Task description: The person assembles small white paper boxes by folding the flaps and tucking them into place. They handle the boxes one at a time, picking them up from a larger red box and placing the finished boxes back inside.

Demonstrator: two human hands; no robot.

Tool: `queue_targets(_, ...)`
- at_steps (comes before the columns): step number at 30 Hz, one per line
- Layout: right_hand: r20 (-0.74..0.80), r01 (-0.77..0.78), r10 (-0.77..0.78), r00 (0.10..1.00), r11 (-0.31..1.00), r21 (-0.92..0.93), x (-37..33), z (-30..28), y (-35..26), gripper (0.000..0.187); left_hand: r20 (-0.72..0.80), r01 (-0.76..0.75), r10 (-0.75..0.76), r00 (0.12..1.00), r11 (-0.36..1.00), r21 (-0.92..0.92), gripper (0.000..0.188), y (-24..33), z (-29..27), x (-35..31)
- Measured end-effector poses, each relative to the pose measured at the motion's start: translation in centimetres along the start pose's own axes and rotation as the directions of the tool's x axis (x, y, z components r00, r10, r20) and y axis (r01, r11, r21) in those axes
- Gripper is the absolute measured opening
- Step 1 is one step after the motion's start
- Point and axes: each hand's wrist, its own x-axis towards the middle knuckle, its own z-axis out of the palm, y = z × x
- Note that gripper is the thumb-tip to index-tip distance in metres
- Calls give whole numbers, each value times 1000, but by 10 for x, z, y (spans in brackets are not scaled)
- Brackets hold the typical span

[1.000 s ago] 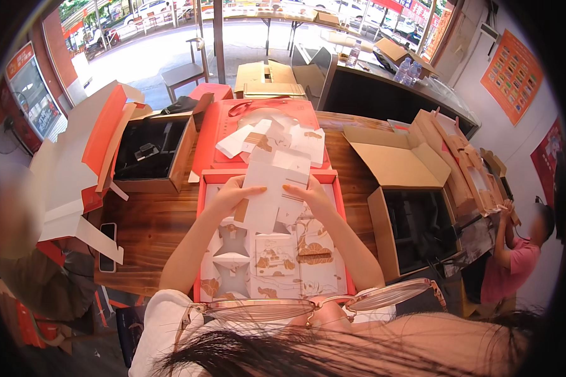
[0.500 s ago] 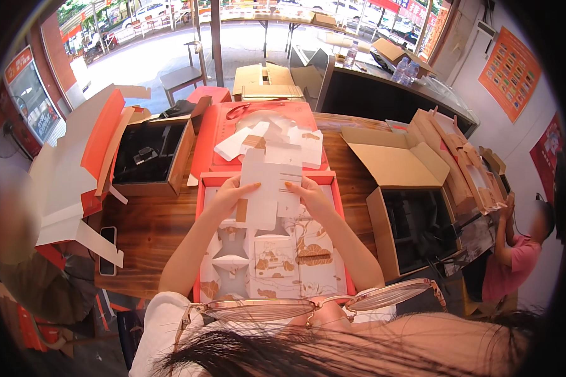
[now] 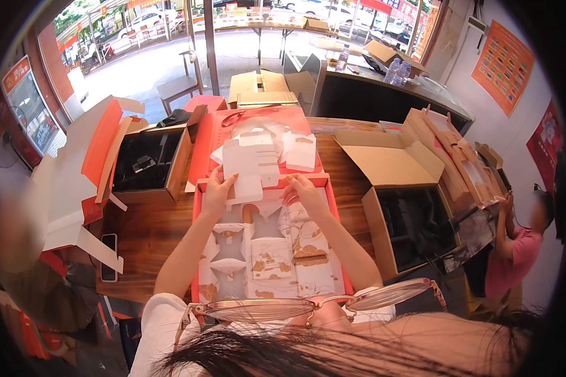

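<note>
A flat white die-cut cardboard piece (image 3: 240,157) with folds and slots is held up by my left hand (image 3: 217,190), its thumb against the lower left edge. My right hand (image 3: 307,193) is just right of the card, its fingers loosely bent and apart, with nothing seen in them. Below both hands lies an open red box (image 3: 338,264). Inside it are white dividers (image 3: 229,244) with star-shaped gaps and a small white box (image 3: 271,259) with gold-brown drawings. Beyond the card, more white card pieces (image 3: 299,151) rest on a red lid (image 3: 207,144).
An open brown carton with black lining (image 3: 182,160) stands left, another carton (image 3: 374,226) right. A phone (image 3: 109,254) lies at the wooden table's (image 3: 138,232) left edge. Large folded red-and-white cardboard (image 3: 75,169) leans at far left. People sit at both sides; one in pink (image 3: 516,257) handles cardboard.
My right hand has let go of the cardboard piece and moved slightly right of it. The piece has shifted left and up, now in my left hand alone.
</note>
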Motion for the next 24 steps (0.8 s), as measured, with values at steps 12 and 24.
queue_targets(12, 10, 68, -68, 998, 991, -114, 11, 4, 14, 29, 52, -199, 221, 974, 727, 657, 59, -29, -30, 153)
queue_targets(24, -45, 84, -98, 994, 967, -239, 5, -5, 18, 23, 521, -512, 74, 850, -116, 851, 44, -57, 31, 143)
